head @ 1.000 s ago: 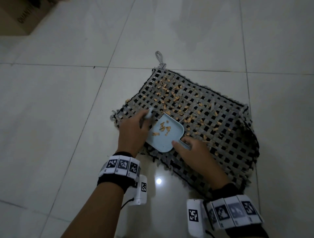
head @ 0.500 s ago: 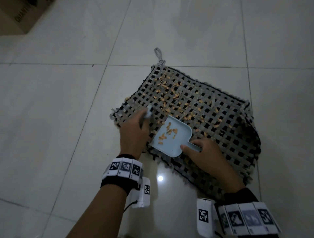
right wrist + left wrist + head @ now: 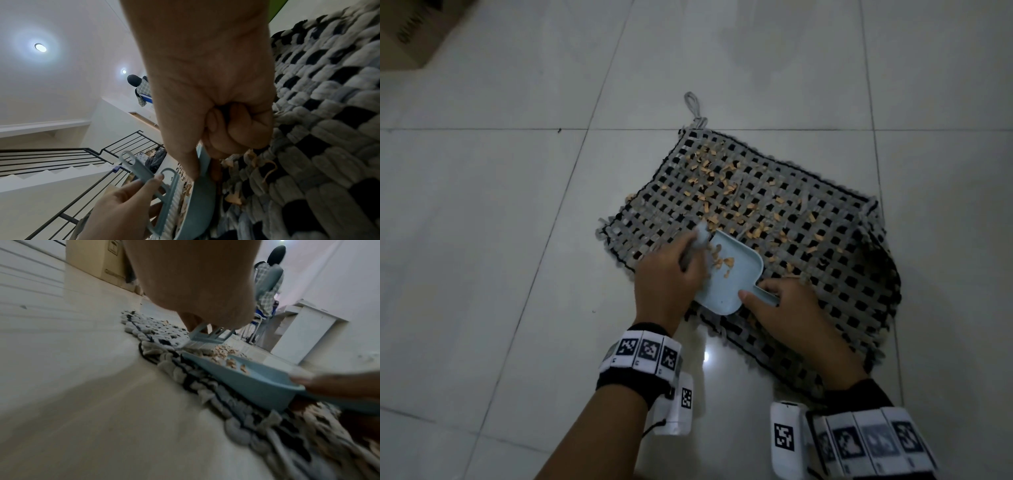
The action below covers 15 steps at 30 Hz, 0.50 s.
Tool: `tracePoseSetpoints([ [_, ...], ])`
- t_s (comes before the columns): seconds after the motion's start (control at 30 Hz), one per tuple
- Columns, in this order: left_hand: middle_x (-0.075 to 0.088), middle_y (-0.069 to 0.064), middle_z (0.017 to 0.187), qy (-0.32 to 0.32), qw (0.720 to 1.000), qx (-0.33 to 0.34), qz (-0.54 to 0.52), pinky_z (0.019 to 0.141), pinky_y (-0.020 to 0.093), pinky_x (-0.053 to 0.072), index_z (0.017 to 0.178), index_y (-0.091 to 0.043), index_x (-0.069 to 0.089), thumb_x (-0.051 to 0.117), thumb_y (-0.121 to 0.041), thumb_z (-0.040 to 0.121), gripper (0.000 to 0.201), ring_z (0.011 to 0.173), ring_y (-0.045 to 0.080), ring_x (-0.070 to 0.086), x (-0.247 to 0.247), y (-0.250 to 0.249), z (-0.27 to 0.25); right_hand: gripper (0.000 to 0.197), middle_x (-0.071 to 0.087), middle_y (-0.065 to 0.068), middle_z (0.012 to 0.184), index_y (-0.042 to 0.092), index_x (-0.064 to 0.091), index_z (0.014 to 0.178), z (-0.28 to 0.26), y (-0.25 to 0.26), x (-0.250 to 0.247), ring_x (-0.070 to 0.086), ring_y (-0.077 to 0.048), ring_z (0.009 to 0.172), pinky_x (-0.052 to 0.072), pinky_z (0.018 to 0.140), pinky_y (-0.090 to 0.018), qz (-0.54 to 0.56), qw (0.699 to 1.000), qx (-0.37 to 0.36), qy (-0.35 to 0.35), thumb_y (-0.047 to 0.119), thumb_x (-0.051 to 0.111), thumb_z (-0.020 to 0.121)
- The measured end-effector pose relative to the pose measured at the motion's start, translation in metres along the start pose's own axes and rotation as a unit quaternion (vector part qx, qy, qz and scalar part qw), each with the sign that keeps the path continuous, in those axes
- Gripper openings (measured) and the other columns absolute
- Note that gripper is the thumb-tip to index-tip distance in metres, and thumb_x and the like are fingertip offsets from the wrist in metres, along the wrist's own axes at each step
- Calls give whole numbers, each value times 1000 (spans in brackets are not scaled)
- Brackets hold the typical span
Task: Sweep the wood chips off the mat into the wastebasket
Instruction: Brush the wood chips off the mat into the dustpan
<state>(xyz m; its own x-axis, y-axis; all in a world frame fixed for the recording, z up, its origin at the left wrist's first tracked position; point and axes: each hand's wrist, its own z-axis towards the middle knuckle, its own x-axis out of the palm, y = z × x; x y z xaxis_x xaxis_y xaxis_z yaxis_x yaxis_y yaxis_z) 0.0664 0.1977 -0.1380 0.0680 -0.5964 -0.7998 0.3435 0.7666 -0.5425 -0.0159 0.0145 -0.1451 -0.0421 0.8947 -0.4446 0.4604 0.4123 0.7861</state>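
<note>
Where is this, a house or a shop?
Probably a house, on a hallway floor by some stairs. There are shiny floor tiles, a woven mat and a staircase with a black railing.

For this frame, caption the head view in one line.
Left hand brushes wood chips into dustpan held by right hand.

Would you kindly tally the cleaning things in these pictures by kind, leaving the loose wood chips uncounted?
Small light blue plastic dustpan, held by the right hand: 1
Small light blue hand brush, held by the left hand: 1
Grey and black woven mat on the tiled floor: 1
Wastebasket: 0 in view
Total: 3
</note>
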Motion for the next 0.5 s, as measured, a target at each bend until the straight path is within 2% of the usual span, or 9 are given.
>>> tracePoseSetpoints([
  [0.07,71,-8,76,51,997,62,-7,50,26,49,115,-23,72,58,-39,97,28,58,7,61,3,-1,-7,25,64,9,70,19,73,91,-1,1,0,59,2,55,37,48,-12,8,1000,1,3,43,65,89],
  [0.1,72,-7,77,55,995,81,-9,50,29,51,112,-21,72,61,-36,96,26,59,8,62,3,-2,-10,25,64,9,69,19,73,90,-2,1,-1,59,3,54,37,47,-11,11,1000,0,4,42,65,89],
  [0.2,65,-3,65,-25,997,72,-6,43,32,47,87,-12,72,62,-30,97,23,49,11,54,-1,-3,-11,25,65,8,73,19,72,91,-3,2,-1,60,0,60,40,50,-15,14,1000,2,5,42,65,89],
  [0.23,65,-4,66,-56,997,48,-5,43,31,47,89,-12,73,62,-27,98,21,50,10,53,-2,-2,-9,24,65,8,75,19,71,90,-3,2,-1,60,-2,62,41,51,-17,15,1000,4,6,43,65,90],
  [0.27,67,-5,71,-76,997,24,-7,47,23,47,98,-12,75,63,-25,98,17,54,8,53,-4,-1,-8,24,66,7,75,19,71,89,-3,2,-1,61,-3,63,42,52,-18,15,1000,5,6,43,65,90],
  [0.33,72,-9,85,-72,997,-9,-14,56,11,44,119,-18,73,64,-22,97,24,62,0,53,-4,3,-6,23,66,6,74,20,70,86,-3,3,-1,62,-5,63,43,52,-20,17,1000,6,6,42,65,90],
  [0.4,72,-9,81,-26,999,21,-16,51,17,47,120,-20,73,66,-21,95,26,57,-2,52,-2,2,-9,24,67,5,73,19,70,84,-4,4,-1,62,-6,62,44,52,-21,22,1000,8,7,42,65,89],
  [0.5,74,-6,76,26,993,117,-21,45,21,47,117,-17,74,69,-22,92,26,51,5,56,-1,-5,-16,23,67,5,74,19,71,86,-4,4,-3,62,-5,64,44,53,-20,32,999,14,15,41,66,89],
])
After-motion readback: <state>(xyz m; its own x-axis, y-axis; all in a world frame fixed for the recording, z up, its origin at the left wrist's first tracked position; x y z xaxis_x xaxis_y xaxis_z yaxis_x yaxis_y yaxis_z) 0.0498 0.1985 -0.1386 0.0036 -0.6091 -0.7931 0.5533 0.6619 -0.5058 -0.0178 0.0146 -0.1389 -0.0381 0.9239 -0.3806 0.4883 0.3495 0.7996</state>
